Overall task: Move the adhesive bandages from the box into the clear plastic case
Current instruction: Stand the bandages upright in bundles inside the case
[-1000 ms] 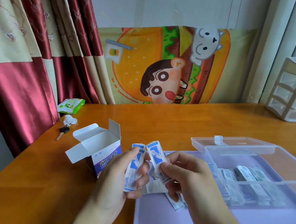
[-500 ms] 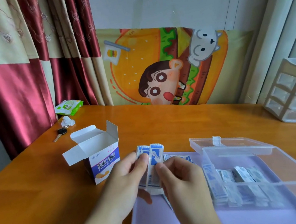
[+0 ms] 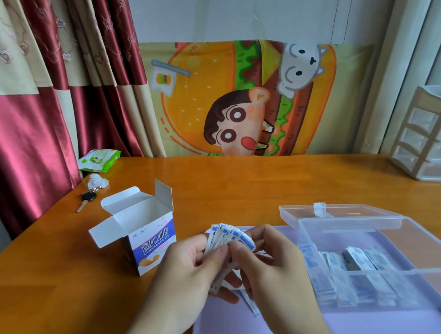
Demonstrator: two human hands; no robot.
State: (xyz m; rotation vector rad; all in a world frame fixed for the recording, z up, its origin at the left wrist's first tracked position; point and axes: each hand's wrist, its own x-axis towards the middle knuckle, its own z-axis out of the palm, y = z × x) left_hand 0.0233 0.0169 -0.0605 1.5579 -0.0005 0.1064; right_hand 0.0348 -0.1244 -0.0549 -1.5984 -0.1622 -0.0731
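Bandages point(image 3: 228, 235): fanned stack, pinched jointly by left hand point(image 3: 189, 274) and right hand point(image 3: 268, 265), long axis roughly upright. Case point(image 3: 384, 256): open, part-filled, just right of the hands; right hand nearer. Box point(image 3: 145, 235): open, left.

A fanned stack of blue-white bandages point(image 3: 228, 237) was held upright; the white-and-blue box point(image 3: 146, 235) stood open, left of the open clear case point(image 3: 375, 255) containing bandages.
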